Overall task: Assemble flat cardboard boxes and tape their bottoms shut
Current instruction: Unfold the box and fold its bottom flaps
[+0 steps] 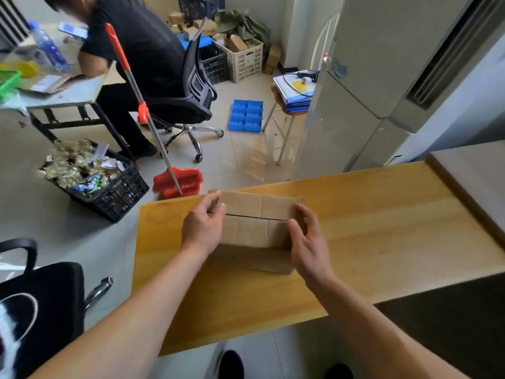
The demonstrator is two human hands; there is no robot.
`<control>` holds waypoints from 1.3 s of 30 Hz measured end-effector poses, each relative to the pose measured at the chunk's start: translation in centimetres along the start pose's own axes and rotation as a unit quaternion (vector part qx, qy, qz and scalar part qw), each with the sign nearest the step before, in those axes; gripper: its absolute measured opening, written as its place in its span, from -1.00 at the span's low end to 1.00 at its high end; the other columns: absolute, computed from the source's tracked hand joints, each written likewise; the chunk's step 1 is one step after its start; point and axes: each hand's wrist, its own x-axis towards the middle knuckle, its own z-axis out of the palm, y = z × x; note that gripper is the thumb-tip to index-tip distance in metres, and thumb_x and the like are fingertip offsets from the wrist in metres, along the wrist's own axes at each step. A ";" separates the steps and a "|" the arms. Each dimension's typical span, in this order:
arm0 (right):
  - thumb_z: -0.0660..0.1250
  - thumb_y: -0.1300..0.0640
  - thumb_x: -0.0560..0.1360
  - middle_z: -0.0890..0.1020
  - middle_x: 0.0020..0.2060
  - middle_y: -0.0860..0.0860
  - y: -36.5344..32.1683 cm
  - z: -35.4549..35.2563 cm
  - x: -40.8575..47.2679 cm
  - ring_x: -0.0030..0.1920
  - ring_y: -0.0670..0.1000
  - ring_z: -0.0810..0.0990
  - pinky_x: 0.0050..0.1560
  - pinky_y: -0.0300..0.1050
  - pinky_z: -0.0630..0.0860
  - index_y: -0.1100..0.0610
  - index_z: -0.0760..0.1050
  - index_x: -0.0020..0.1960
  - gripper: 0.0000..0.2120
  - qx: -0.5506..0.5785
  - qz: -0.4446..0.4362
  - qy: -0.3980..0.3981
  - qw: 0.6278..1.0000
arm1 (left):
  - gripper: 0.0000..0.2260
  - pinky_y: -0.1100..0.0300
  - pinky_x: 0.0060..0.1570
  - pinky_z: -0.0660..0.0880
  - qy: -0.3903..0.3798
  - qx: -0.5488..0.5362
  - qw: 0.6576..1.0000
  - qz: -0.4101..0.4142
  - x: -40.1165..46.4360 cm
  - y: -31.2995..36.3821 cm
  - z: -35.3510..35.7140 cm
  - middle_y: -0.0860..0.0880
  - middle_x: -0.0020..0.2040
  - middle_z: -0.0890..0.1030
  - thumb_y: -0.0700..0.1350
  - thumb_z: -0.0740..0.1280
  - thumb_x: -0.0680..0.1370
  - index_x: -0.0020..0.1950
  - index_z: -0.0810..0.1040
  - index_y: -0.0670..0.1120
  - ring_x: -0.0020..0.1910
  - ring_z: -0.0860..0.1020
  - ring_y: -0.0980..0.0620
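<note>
box (pixel 254 228) between left hand (pixel 203 228), right hand (pixel 307 242)

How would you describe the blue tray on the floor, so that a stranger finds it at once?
Start at the tall white cabinet on the right; a stool stacked with blue folders stands beside it. On the floor tiles, between this stool and the black office chair, lies the blue tray. It alone is flat, bright blue, and divided into square compartments.

Both bare arms reach forward. The left hand (pixel 202 228) curls its fingers over one end, thumb on top. The right hand (pixel 307 239) cups the other end, fingers bent.
</note>
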 end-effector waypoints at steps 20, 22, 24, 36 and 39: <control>0.19 -0.03 0.64 0.47 0.34 -0.09 14.0 -58.2 -2.4 0.30 0.00 0.46 0.40 0.12 0.38 -0.12 0.33 0.42 -0.64 -0.022 0.045 0.456 0.889 | -0.73 0.42 0.07 0.32 -0.248 -0.030 0.928 0.275 -17.6 35.9 52.1 0.09 0.28 0.58 -0.05 0.22 0.65 0.32 0.55 0.04 0.24 0.52 0.10; 0.19 -0.04 0.63 0.48 0.31 -0.11 16.0 -61.9 -3.7 0.26 -0.01 0.47 0.37 0.12 0.40 -0.13 0.31 0.42 -0.64 -0.034 0.073 0.487 0.870 | -0.72 0.38 0.12 0.35 -0.290 -0.022 0.913 0.288 -19.6 37.7 56.7 0.08 0.28 0.58 -0.04 0.22 0.65 0.32 0.56 0.04 0.25 0.52 0.09; 0.18 -0.06 0.62 0.48 0.26 -0.15 18.1 -64.8 -4.7 0.23 -0.02 0.47 0.33 0.10 0.42 -0.15 0.30 0.41 -0.64 -0.043 0.099 0.505 0.856 | -0.72 0.26 0.24 0.40 -0.337 -0.016 0.896 0.289 -21.1 38.7 61.0 0.08 0.30 0.57 -0.05 0.21 0.65 0.33 0.55 0.04 0.28 0.51 0.08; 0.11 -0.03 0.64 0.55 0.22 0.08 26.0 -76.8 -0.1 0.08 0.08 0.49 0.06 -0.09 0.36 -0.11 0.23 0.42 -0.65 -0.090 0.226 0.514 0.823 | -0.77 0.11 0.09 0.39 -0.472 0.072 0.806 0.350 -20.3 45.4 82.5 0.06 0.22 0.53 -0.05 0.18 0.62 0.26 0.42 0.00 0.14 0.51 -0.03; 0.10 -0.03 0.64 0.52 0.20 0.04 26.5 -78.1 0.0 0.06 0.01 0.45 0.05 -0.12 0.34 -0.11 0.24 0.40 -0.66 -0.085 0.234 0.507 0.825 | -0.78 0.13 0.07 0.34 -0.491 0.087 0.789 0.358 -20.3 46.3 84.5 0.03 0.22 0.48 -0.07 0.15 0.62 0.26 0.37 -0.02 0.18 0.46 0.00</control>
